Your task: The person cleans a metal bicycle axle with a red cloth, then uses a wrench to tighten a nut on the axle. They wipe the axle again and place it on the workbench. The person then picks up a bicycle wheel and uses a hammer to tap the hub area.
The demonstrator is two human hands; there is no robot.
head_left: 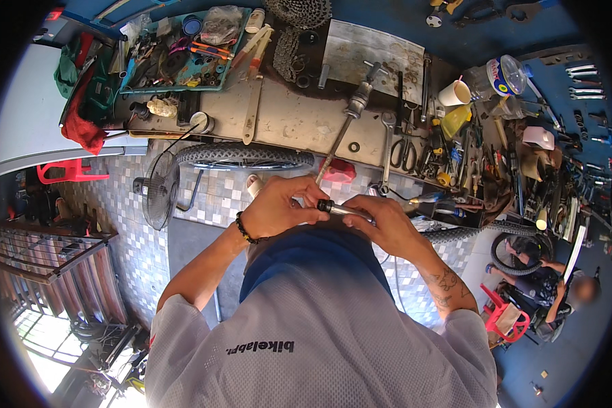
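Note:
In front of my waist, both hands hold a short silver shaft with a black ringed end. My left hand pinches it by the black end, thumb and fingers closed. The fingers of my right hand close around the silver part from the other side. Just beyond my left fingers, a long threaded metal rod with a T-handle lies over the bench edge. A red object sits beyond my hands, close to the bench edge. The exact kind of the shaft is too small to make out.
The workbench bears a teal tray of small parts, a combination wrench, scissors and many tools at the right. A bicycle tire stands along its front. A fan is at left; another person sits at right.

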